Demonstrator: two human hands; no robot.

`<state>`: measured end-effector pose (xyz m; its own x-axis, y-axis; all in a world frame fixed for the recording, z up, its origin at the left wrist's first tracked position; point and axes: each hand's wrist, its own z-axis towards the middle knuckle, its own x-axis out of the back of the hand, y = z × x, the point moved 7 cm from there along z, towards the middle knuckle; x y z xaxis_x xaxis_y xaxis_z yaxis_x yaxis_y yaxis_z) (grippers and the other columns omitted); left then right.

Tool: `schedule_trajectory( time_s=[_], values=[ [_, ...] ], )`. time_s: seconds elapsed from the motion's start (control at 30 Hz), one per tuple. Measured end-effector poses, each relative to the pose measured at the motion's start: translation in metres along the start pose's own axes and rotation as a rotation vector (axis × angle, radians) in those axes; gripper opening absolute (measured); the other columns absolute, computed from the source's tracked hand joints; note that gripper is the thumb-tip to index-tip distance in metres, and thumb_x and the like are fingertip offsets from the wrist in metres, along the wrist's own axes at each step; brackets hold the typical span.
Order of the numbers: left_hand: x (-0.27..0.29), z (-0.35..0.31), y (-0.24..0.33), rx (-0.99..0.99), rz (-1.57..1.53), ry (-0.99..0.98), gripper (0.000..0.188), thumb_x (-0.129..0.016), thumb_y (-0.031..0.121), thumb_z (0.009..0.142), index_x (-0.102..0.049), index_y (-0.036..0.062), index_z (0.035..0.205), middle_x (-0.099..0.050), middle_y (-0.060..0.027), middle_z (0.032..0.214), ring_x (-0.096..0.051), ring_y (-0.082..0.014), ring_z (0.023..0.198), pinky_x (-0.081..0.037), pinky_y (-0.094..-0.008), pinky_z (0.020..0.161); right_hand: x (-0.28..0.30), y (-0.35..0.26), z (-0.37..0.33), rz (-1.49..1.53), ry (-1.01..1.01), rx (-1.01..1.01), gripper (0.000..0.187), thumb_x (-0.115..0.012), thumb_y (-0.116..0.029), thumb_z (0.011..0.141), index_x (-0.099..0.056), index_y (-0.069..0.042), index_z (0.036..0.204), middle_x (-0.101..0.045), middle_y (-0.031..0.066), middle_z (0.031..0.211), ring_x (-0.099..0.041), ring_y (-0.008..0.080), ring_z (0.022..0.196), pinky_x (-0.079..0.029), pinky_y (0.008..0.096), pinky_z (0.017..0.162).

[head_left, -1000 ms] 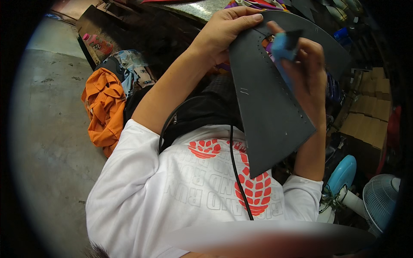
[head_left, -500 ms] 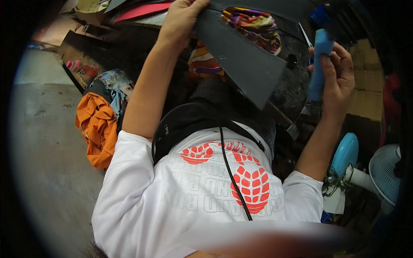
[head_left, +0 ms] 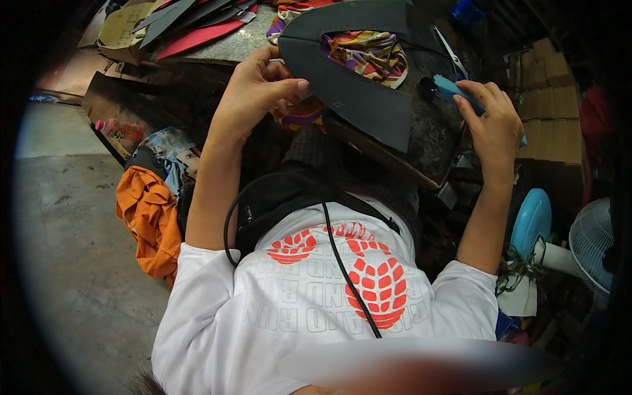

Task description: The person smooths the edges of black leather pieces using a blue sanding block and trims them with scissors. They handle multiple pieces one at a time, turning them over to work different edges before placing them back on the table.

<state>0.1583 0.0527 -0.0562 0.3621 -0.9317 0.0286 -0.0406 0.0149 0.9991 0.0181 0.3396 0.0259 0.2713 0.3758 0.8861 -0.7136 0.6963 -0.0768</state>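
A black U-shaped shoe upper piece point(head_left: 368, 108) with rows of small holes lies over a patterned cloth point(head_left: 372, 56) on the dark work table point(head_left: 431, 141). My left hand point(head_left: 260, 89) is at the piece's left edge, thumb stretched apart from the bent fingers, gripping nothing; its fingertips are close to or touching the edge. On the right, my right hand point(head_left: 490, 115) is closed around a long light-blue thing point(head_left: 447, 87), whose kind I cannot make out. Its far end is near a small round black spot point(head_left: 426, 89) on the table.
Scissors point(head_left: 451, 52) lie beyond my right hand. Black and red cut pieces point(head_left: 204, 33) are stacked at the upper left. An orange cloth point(head_left: 148, 220) hangs at my left. Cardboard boxes point(head_left: 550, 118) and a fan point(head_left: 589, 243) stand on the right.
The black piece has come down onto the cloth, and my left hand has let go of it. My right hand has turned the blue thing from upright to slanting, toward the table.
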Motion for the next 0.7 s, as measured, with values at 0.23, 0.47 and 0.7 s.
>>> schedule_trajectory(
  time_s=[0.23,0.47,0.7],
  values=[
    [-0.005,0.005,0.002,-0.097,-0.355,0.169,0.032,-0.058,0.011,0.093,-0.052,0.0017,0.123,-0.064,-0.008,0.091,-0.066,-0.0151,0.069,-0.057,-0.0261,0.05,0.004,-0.008,0.005,-0.153,0.047,0.098,0.016,-0.077,-0.02,0.075,-0.076,-0.02,0.091,-0.062,-0.0013,0.08,-0.062,0.0171,0.076,-0.051,0.0329,0.065],
    [-0.009,0.004,0.002,-0.05,-0.453,0.06,0.041,-0.054,0.012,0.097,-0.037,0.0041,0.134,-0.064,-0.0103,0.103,-0.069,-0.017,0.076,-0.06,-0.0271,0.059,-0.009,-0.023,0.017,-0.27,0.04,0.223,0.019,-0.08,-0.019,0.071,-0.077,-0.021,0.089,-0.062,-0.0022,0.08,-0.061,0.0171,0.079,-0.052,0.0318,0.067],
    [-0.017,-0.003,-0.001,-0.09,-0.57,0.075,0.038,-0.057,0.009,0.096,-0.045,0.0048,0.131,-0.066,-0.0081,0.111,-0.067,-0.0133,0.094,-0.058,-0.0268,0.071,0.002,-0.022,0.018,-0.239,0.039,0.196,0.018,-0.077,-0.017,0.074,-0.075,-0.018,0.092,-0.062,-0.0005,0.081,-0.061,0.019,0.079,-0.052,0.0329,0.068]
  ],
)
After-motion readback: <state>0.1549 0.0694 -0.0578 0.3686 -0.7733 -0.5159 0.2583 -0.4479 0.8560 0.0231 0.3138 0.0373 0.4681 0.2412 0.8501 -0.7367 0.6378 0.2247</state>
